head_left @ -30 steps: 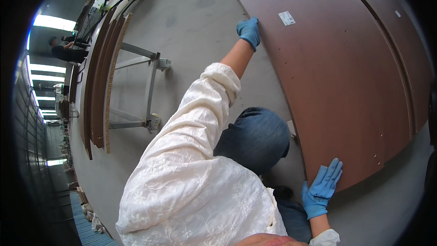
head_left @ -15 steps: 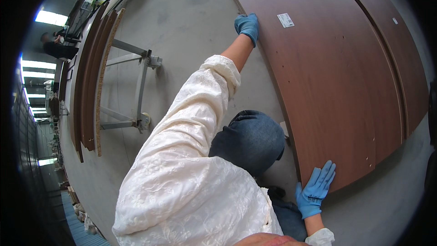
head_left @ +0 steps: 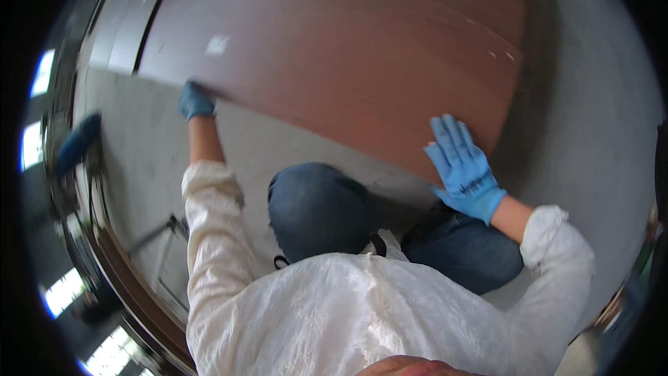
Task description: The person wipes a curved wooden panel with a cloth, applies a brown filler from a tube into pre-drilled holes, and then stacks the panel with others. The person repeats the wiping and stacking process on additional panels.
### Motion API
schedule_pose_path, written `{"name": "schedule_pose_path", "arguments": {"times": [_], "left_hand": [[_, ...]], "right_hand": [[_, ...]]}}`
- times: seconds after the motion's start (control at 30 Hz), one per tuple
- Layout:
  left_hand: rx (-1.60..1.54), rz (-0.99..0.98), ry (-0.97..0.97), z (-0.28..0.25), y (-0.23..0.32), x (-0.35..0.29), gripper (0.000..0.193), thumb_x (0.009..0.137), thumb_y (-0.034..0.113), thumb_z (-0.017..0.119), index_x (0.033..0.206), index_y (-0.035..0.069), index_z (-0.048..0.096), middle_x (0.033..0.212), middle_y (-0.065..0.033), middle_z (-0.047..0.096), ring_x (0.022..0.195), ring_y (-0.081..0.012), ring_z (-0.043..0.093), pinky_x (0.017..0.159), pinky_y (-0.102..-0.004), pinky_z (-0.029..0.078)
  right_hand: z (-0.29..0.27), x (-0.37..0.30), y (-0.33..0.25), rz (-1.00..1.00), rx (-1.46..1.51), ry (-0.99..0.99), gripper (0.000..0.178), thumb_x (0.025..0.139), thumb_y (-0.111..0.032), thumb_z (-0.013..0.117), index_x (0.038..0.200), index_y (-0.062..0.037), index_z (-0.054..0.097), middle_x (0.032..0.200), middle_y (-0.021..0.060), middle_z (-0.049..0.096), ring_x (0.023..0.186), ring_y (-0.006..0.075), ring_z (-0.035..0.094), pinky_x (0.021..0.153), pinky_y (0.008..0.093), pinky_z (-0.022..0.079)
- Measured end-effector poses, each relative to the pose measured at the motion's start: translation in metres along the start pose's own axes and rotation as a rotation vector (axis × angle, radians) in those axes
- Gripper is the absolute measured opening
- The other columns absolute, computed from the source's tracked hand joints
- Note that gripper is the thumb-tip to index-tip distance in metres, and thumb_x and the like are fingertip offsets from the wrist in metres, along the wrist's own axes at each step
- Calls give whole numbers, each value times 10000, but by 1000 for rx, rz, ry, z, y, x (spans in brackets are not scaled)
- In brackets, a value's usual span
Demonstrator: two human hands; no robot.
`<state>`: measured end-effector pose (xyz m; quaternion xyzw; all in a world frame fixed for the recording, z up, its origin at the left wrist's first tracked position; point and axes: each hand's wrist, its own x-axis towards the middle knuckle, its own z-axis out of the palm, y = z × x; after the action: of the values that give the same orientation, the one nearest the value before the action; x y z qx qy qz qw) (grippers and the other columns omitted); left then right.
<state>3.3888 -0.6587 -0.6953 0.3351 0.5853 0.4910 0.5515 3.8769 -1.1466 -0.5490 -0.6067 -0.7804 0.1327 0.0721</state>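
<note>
A large reddish-brown wood panel (head_left: pixel 362 63) with small holes lies low in front of me, a white label (head_left: pixel 217 45) stuck to its face. Closed around its near edge, toward the left, is my left hand (head_left: pixel 197 102) in a blue glove; motion blurs it, and the fingertips are hidden. My right hand (head_left: pixel 465 170), also gloved in blue, rests flat near the panel's right near corner, with its fingers spread over the surface.
A dark gap separates the panel from another panel (head_left: pixel 124 24) at far left. Brown boards (head_left: pixel 136 292) are stacked at lower left beside a metal stand (head_left: pixel 154 240). Grey floor (head_left: pixel 591 104) extends to the right. My bent knee (head_left: pixel 316 209) is close to the panel's near edge.
The view has swung toward the left, so the panel now lies across the top of the picture. My hands keep about the same places on it, the left at the edge, the right at the corner.
</note>
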Motion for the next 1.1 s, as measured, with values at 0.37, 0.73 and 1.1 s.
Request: {"name": "schedule_pose_path", "arguments": {"times": [0.37,0.73,1.1], "left_hand": [[1011,1160,-322,188,29,-175,613,956,285,753,1469,20,545,1472,-217,495,1376,-372,476,1185,-468,351],[1332,1295,-1121,337,-34,-372,763,993,297,626,1637,67,289,1709,-223,205,1591,-423,142,1280,-528,114],[1415,1307,-1141,336,-43,-367,885,976,402,594,1645,-8,183,1695,-294,159,1587,-463,105,1271,-585,48]], "right_hand": [[20,-44,87,642,229,913,649,964,-470,675,1408,-7,573,1537,232,505,1408,407,503,1164,500,419],[69,-20,118,717,703,895,475,1087,-429,484,1269,-12,618,1183,224,666,1056,348,675,921,427,552],[55,-26,115,783,708,584,410,1034,-305,540,1230,51,599,1272,310,625,1187,440,620,1016,491,523]]}}
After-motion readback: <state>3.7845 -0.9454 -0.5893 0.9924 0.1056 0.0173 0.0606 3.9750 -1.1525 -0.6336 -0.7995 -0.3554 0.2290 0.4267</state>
